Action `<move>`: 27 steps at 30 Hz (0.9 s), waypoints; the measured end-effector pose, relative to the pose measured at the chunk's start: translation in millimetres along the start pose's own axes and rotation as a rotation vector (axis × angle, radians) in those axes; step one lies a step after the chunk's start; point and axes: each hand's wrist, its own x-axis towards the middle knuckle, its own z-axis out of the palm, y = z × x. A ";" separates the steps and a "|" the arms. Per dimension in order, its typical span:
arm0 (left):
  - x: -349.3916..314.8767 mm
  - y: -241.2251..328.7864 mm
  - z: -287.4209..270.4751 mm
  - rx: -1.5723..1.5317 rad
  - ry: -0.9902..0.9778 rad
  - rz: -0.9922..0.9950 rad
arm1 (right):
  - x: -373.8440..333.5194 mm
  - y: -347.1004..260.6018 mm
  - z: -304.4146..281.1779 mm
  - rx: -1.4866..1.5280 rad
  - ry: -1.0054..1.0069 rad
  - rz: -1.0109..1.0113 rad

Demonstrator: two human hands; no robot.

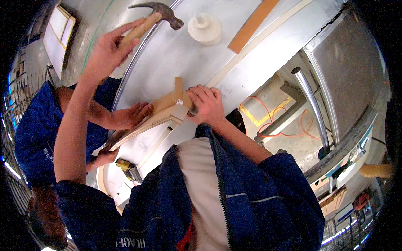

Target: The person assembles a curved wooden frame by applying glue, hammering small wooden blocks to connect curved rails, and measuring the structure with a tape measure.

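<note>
My left hand (109, 50) is raised at the upper left, closed around the wooden handle of a claw hammer (165, 14). The hammer's dark head is up in the air, away from the wood. My right hand (207, 103) grips the near-right end of a curved plywood piece (157, 115); a small dark part beneath its fingers is mostly hidden. A thin wooden strip (179, 85) stands out from that end. At the left, a co-worker's hand (133, 115) lies on the plywood, and their other hand (102, 160) holds its far-left end.
The pale worktop (163, 62) carries a white bottle (204, 28) and a brown strip (253, 25). A yellow and black tool (125, 167) lies near the co-worker. On the right are a metal tube (312, 104) and an orange hose (268, 113) on the floor.
</note>
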 end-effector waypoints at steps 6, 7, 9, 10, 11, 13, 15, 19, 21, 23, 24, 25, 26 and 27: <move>-9.8 -20.8 25.8 0.105 -0.174 0.393 | 1.2 -1.0 -0.8 0.005 -0.033 -0.001; -4.6 -14.9 18.4 0.162 -0.197 0.272 | 1.3 -0.5 -0.6 0.009 -0.028 0.007; -1.3 -19.1 15.6 0.091 -0.146 0.287 | 1.6 -1.4 -1.5 0.022 -0.019 0.004; -0.9 -20.8 14.8 0.056 -0.120 0.296 | 2.2 -1.9 -2.2 0.028 -0.014 0.003; -2.3 -21.0 15.2 0.084 -0.161 0.313 | 2.8 -2.7 -3.5 0.028 -0.027 0.009; -5.5 -20.1 18.5 0.140 -0.242 0.348 | 4.3 -2.8 -6.4 0.029 -0.055 0.020; -4.9 -25.2 20.6 0.181 -0.254 0.447 | 4.1 -2.4 -4.6 0.035 -0.038 0.013; 11.0 -35.5 5.5 0.110 -0.133 0.345 | 1.5 -1.5 -1.2 0.016 -0.007 -0.001; 12.2 -0.9 -15.5 -0.085 -0.091 -0.037 | 1.4 1.1 -1.2 0.011 0.006 0.009; 6.7 3.5 -9.6 0.010 -0.038 -0.093 | 2.4 -2.4 -3.4 0.025 -0.018 0.009; 8.6 0.9 -5.7 0.056 -0.015 -0.107 | 3.2 -1.3 -4.5 0.016 -0.040 0.022; -2.6 -45.8 16.3 0.186 0.053 0.322 | 5.4 -4.1 -4.3 0.029 -0.067 0.016; -6.7 -47.2 30.3 0.116 -0.235 0.486 | 6.2 -3.5 -3.5 0.035 -0.066 0.013; -1.2 -45.1 30.9 0.092 -0.261 0.450 | 5.1 -2.2 -3.2 0.034 -0.064 0.015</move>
